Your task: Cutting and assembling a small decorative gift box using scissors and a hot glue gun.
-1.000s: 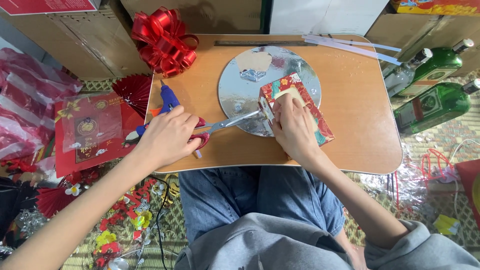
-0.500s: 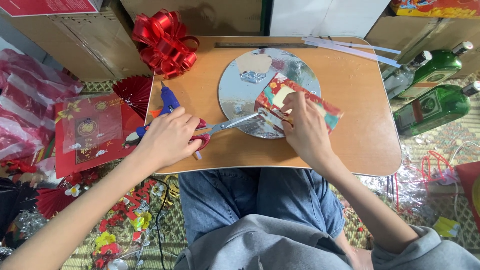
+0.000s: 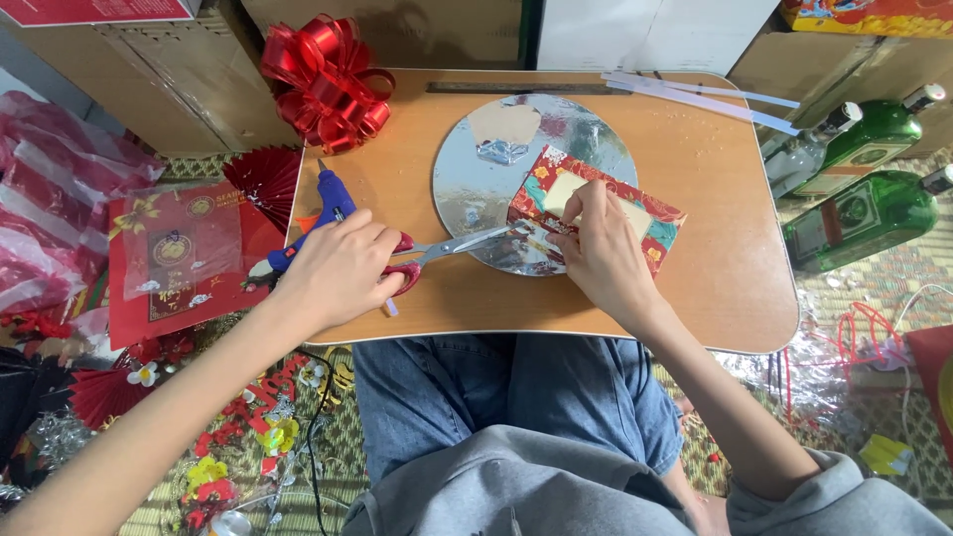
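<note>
1. The left hand (image 3: 338, 273) has its grip closed through the red handles of the scissors (image 3: 447, 250), blades pointing right so their tips meet the near-left corner of the packet
2. The right hand (image 3: 596, 253) pinches the red patterned packet (image 3: 596, 203) between fingertips and thumb – pressing it flat, it seems, to steady the cut edge
3. The packet lies half across the silver foil disc (image 3: 496, 189) at mid surface (image 3: 715, 278)
4. A blue glue gun (image 3: 323, 213) waits just left of the scissors hand; a red bow (image 3: 323, 79) sits far left – green bottles (image 3: 864, 189) stand off to the right
</note>
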